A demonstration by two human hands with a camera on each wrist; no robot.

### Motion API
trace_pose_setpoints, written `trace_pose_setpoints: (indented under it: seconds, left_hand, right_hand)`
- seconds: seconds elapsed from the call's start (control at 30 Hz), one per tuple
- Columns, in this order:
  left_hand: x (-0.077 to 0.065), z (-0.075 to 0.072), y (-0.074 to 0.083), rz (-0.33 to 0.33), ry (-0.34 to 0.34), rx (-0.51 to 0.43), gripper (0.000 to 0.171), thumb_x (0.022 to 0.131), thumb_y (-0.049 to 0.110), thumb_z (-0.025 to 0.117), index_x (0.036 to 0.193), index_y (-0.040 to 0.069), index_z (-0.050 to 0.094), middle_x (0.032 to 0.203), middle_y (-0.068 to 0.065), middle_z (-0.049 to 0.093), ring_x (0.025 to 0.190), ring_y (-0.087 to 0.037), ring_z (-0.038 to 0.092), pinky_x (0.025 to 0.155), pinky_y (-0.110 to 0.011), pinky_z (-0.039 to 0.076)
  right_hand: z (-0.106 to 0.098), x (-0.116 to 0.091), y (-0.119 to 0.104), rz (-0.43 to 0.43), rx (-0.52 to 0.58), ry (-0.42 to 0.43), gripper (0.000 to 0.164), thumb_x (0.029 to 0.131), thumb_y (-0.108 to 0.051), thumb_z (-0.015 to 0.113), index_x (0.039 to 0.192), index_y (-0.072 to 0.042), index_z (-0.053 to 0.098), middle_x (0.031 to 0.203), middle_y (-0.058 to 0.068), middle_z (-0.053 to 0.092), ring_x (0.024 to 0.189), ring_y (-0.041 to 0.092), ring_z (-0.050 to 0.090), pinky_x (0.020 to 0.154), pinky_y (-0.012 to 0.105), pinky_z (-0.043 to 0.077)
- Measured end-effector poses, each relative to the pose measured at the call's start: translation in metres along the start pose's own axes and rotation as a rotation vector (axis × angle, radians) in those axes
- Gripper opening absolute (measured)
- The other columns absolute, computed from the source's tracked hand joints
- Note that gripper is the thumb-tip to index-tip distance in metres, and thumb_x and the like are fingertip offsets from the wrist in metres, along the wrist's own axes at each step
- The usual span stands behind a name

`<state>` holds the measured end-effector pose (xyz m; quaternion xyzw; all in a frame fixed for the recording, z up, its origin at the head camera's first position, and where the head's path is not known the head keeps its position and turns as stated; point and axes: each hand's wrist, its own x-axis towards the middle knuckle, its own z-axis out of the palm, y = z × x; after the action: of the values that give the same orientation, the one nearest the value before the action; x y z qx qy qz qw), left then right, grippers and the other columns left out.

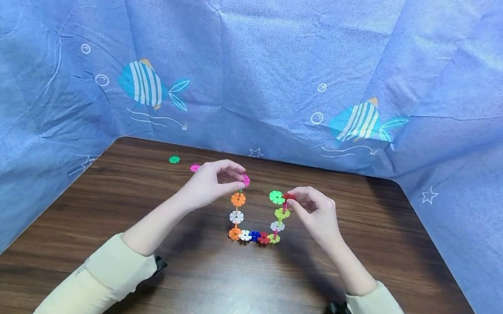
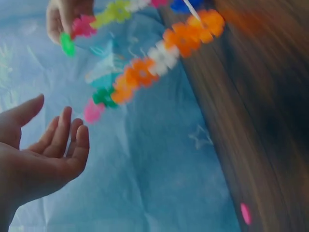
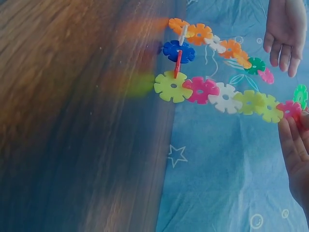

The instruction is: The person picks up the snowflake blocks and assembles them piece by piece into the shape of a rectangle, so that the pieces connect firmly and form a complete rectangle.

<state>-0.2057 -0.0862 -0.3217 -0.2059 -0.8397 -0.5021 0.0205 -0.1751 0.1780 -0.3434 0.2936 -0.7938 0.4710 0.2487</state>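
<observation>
A U-shaped chain of interlocking plastic flower discs stands on the table. Its bottom row includes a blue disc (image 3: 178, 51), and the two sides rise upright. By the top of the left side, my left hand (image 1: 210, 186) has its fingers loosely spread; the left wrist view shows a gap between them and the pink top disc (image 2: 94, 110). Below that disc come a green disc (image 2: 105, 97) and several orange and white ones. At the top of the right side my right hand (image 1: 316, 213) pinches a red disc (image 1: 290, 198), with a bright green disc (image 1: 277, 197) joined beside it.
A loose green disc (image 1: 174, 159) and a loose pink disc (image 1: 194, 168) lie toward the back left of the wooden table (image 1: 231, 285). A blue cloth (image 1: 258, 78) printed with fish hangs behind the table and along its sides.
</observation>
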Motion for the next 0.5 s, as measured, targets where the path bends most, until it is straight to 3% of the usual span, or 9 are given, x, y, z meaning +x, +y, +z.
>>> trace_pose_setpoints:
  seconds: [0.1, 0.27, 0.4, 0.5]
  left_hand:
    - [0.005, -0.009, -0.011, 0.049, 0.003, 0.037, 0.036, 0.082, 0.021, 0.074, 0.115, 0.013, 0.062, 0.102, -0.003, 0.070, 0.095, -0.018, 0.065, 0.082, -0.035, 0.053]
    - [0.015, -0.022, -0.034, 0.137, 0.052, 0.159, 0.046, 0.082, 0.023, 0.074, 0.124, 0.014, 0.057, 0.114, -0.006, 0.066, 0.109, -0.021, 0.058, 0.097, -0.042, 0.043]
    - [0.024, -0.032, -0.057, 0.141, 0.066, 0.223, 0.054, 0.083, 0.023, 0.074, 0.131, 0.016, 0.052, 0.125, -0.006, 0.060, 0.118, -0.023, 0.053, 0.101, -0.045, 0.038]
    - [0.031, -0.039, -0.075, 0.133, 0.050, 0.245, 0.060, 0.082, 0.020, 0.074, 0.135, 0.013, 0.048, 0.131, -0.009, 0.056, 0.122, -0.028, 0.049, 0.095, -0.046, 0.043]
  right_hand:
    - [-0.001, 0.000, 0.001, 0.005, -0.001, 0.003, 0.015, 0.078, 0.009, 0.070, 0.092, 0.004, 0.067, 0.078, 0.014, 0.070, 0.063, 0.024, 0.066, 0.057, 0.018, 0.052]
    - [-0.002, 0.000, 0.002, 0.021, 0.012, 0.003, 0.015, 0.079, 0.008, 0.070, 0.092, 0.004, 0.067, 0.078, 0.015, 0.070, 0.064, 0.024, 0.066, 0.058, 0.019, 0.053]
    - [-0.003, -0.001, 0.002, 0.040, 0.026, 0.005, 0.015, 0.079, 0.009, 0.069, 0.093, 0.006, 0.066, 0.078, 0.016, 0.070, 0.065, 0.029, 0.067, 0.059, 0.019, 0.053]
    - [-0.005, -0.001, 0.003, 0.052, 0.031, 0.007, 0.015, 0.079, 0.010, 0.068, 0.094, 0.007, 0.065, 0.078, 0.018, 0.070, 0.066, 0.032, 0.067, 0.059, 0.020, 0.053]
